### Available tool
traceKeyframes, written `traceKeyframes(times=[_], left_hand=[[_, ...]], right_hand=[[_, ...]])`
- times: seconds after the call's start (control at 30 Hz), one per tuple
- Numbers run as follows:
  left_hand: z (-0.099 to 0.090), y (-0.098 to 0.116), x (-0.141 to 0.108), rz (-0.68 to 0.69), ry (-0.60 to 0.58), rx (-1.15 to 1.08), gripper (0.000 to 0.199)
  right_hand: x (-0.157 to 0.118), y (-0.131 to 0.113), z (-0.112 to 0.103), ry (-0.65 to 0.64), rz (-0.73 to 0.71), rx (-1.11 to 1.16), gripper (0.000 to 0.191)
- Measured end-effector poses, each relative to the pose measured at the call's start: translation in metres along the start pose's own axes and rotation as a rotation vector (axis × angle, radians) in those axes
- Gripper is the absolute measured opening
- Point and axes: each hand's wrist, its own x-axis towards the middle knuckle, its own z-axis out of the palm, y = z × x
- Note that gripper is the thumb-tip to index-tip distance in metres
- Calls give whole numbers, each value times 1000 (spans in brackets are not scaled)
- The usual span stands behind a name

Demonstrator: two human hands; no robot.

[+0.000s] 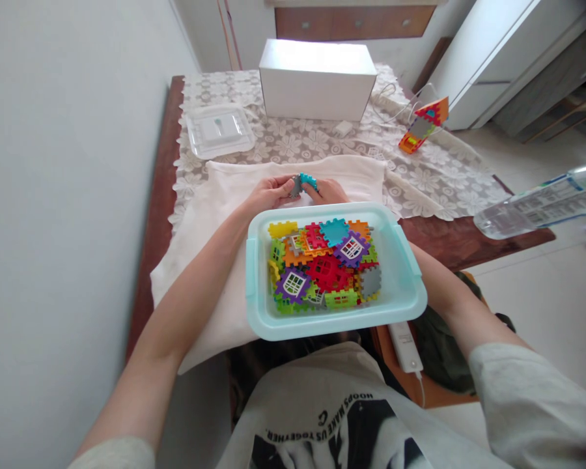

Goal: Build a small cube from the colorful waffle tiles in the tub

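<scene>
Beyond the far rim of a light-blue bin, my left hand (273, 190) pinches a gray toothed piece (297, 187) between thumb and fingers. My right hand (329, 191) has its fingers on a blue toothed piece (308, 179), which touches the gray one at an angle. Both hands are close together over a white cloth (215, 221). The bin (400, 303) holds several interlocking plastic pieces in red, purple, orange, green, yellow, blue and gray, some with white window frames. The bin hides part of my right wrist.
A white box (317, 91) stands at the back, with a clear plastic lid (219, 132) to its left. An assembled colorful structure (422, 125) stands back right. A plastic bottle (542, 202) is at the right edge, and a white power strip (405, 346) lies below the bin.
</scene>
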Motion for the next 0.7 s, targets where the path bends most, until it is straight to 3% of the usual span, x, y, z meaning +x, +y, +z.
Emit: traceKeyframes(times=[0.1, 0.2, 0.3, 0.37, 0.47, 0.57, 0.63, 0.7], left_hand=[[0, 0, -1, 15, -13, -39, 50], [0, 0, -2, 27, -18, -23, 55], [0, 1, -2, 38, 12, -5, 58], [-2, 1, -1, 52, 44, -5, 61], [-5, 1, 2, 80, 82, -11, 66], [-7, -1, 5, 92, 95, -17, 70], [-7, -1, 5, 85, 101, -11, 70], [-6, -2, 5, 70, 96, -3, 65]], right_hand=[[3, 3, 7, 91, 20, -113, 49], [4, 2, 10, 94, 40, -151, 44], [6, 5, 7, 144, 49, -10, 31], [6, 11, -2, 208, 53, 118, 35], [-4, 23, -35, 380, 35, 283, 43], [-39, 12, -90, 522, -40, 274, 53], [-76, -18, -128, 482, -124, 240, 57], [-113, -60, -155, 304, -153, 172, 52]])
